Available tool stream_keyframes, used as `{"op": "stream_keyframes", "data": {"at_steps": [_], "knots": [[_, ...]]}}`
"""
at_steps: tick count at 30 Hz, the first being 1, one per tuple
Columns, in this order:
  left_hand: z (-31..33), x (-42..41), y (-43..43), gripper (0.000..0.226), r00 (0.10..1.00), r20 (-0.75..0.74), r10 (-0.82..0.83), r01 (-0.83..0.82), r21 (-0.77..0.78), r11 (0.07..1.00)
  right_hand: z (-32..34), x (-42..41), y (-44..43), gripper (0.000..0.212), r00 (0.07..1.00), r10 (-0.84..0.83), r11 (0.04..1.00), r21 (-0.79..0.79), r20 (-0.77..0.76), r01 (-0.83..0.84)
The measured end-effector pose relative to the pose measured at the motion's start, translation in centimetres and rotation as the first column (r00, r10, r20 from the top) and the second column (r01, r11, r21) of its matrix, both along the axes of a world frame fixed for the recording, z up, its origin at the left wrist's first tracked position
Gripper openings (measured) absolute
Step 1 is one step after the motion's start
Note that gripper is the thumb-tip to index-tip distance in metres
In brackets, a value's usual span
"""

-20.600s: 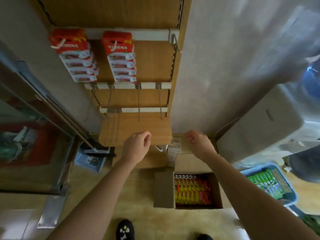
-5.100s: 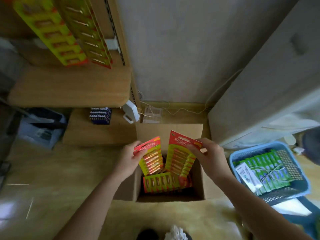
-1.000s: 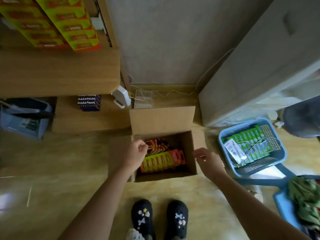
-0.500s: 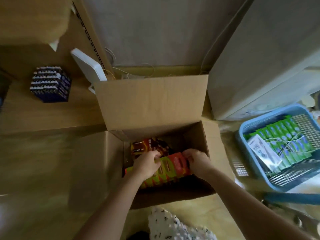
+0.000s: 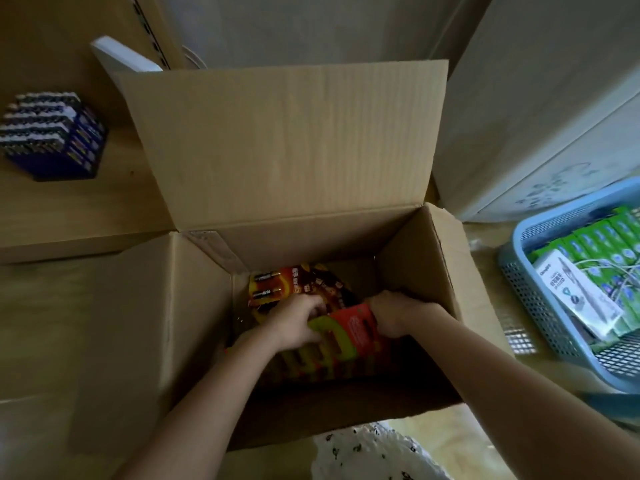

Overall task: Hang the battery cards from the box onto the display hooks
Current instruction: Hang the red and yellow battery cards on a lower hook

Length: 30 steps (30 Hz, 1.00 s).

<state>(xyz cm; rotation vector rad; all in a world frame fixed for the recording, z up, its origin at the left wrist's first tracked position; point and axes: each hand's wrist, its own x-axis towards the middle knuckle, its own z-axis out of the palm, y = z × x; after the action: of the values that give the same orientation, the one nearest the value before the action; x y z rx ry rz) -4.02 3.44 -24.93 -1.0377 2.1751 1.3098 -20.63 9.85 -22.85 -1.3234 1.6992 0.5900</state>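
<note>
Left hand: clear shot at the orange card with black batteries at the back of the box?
Probably yes. The left hand is inside the open box, right beside the orange card, which lies uncovered. But it grips the green-and-red cards, so it must let go first.

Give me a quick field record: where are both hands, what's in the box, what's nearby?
left hand: inside box, gripping green-and-red battery cards
right hand: gripping the cards' red end
box: open, far flap upright; orange cards at the back
blue basket: right of box, holds green packs
hooks: out of view
</note>
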Motion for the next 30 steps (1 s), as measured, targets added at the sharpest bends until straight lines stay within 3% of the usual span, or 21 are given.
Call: {"op": "stream_keyframes", "data": {"at_steps": [4,8,11,14,25,30], "knots": [[1.6,1.3,-1.9,0.005,0.998,-0.066,-0.010,0.010,0.009,1.000,0.3,-0.3,-0.1,0.029,0.998,0.071,0.996,0.060,-0.001,-0.070],[2.6,2.3,-4.0,0.009,0.972,-0.119,0.201,-0.210,-0.066,0.975,0.6,-0.1,0.0,0.048,0.990,0.135,0.985,0.108,-0.036,-0.131],[2.8,3.5,-5.3,0.011,0.917,-0.155,0.367,-0.373,-0.014,0.928,0.7,0.4,0.6,0.036,0.990,0.111,0.993,0.044,-0.085,-0.107],[4.4,4.2,-5.0,0.018,0.887,-0.173,0.429,-0.438,-0.020,0.899,2.0,0.8,1.2,0.030,0.990,0.091,0.995,-0.035,-0.109,-0.095],[21.6,7.2,-2.4,0.016,0.730,-0.284,0.622,-0.648,0.002,0.761,20.4,2.8,0.9,0.027,0.992,-0.116,0.942,-0.322,-0.052,0.093],[30.7,9.9,-2.4,0.007,0.650,-0.321,0.689,-0.725,0.011,0.689,31.0,2.8,0.4,0.022,0.978,-0.209,0.861,-0.470,0.019,0.193]]}}
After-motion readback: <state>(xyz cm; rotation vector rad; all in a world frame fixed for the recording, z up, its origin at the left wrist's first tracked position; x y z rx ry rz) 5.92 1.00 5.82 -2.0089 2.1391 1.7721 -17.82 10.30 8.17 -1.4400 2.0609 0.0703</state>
